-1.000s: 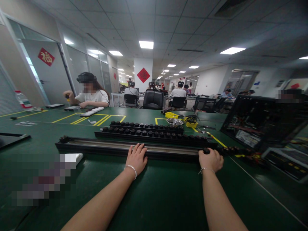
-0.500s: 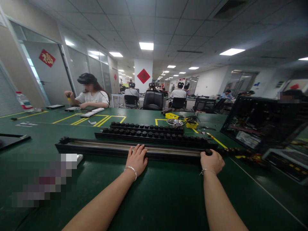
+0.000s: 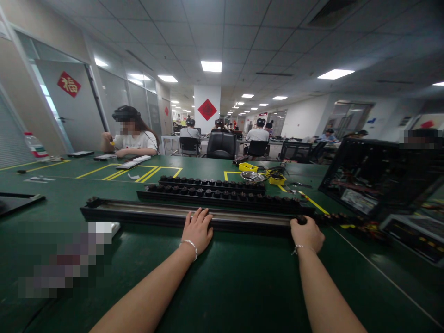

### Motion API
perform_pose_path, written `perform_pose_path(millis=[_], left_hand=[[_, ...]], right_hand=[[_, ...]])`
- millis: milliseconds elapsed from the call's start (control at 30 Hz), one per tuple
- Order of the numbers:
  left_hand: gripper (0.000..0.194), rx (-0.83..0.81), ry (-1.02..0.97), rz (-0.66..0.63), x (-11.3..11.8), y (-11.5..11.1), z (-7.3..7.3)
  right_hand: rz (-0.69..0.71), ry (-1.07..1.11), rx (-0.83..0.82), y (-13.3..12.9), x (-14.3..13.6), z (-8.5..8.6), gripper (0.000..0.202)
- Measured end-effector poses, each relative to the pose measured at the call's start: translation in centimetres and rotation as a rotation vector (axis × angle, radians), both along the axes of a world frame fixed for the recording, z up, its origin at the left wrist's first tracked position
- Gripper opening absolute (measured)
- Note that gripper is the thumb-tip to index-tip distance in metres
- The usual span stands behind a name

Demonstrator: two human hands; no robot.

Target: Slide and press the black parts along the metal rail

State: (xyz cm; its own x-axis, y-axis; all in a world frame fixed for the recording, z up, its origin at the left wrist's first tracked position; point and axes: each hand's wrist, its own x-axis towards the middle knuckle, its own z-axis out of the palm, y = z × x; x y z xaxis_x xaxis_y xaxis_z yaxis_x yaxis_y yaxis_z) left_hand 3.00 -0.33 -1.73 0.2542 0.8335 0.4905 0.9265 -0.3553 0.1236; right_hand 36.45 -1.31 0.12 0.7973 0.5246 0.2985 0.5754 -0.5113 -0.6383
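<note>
A long black metal channel with a bare metallic inside lies across the green table in front of me. My left hand rests on its near edge around the middle, fingers stretched out over the opening. At the right end, my right hand is closed, thumb and fingers round a small round black piece in the channel. A similar black piece sits at the channel's left end. Just behind lie two more black rails, the nearer rail and the farther rail, each lined with round black pieces.
An open black computer case stands at the right, with a power supply box and cables before it. Yellow trays and a metal dish are behind the rails. A blurred-out object lies front left. Across the table sits a co-worker.
My right hand has shifted very slightly to the right, its wrist turning a little. My left hand and the channel stay in place.
</note>
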Motion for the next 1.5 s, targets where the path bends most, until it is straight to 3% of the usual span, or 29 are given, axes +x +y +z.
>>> perform_pose_path(millis=[1500], left_hand=[[0.037,0.006,0.0,-0.001,0.11,0.04,-0.1]], right_hand=[[-0.005,0.074,-0.043,-0.26,0.3,0.51,0.049]])
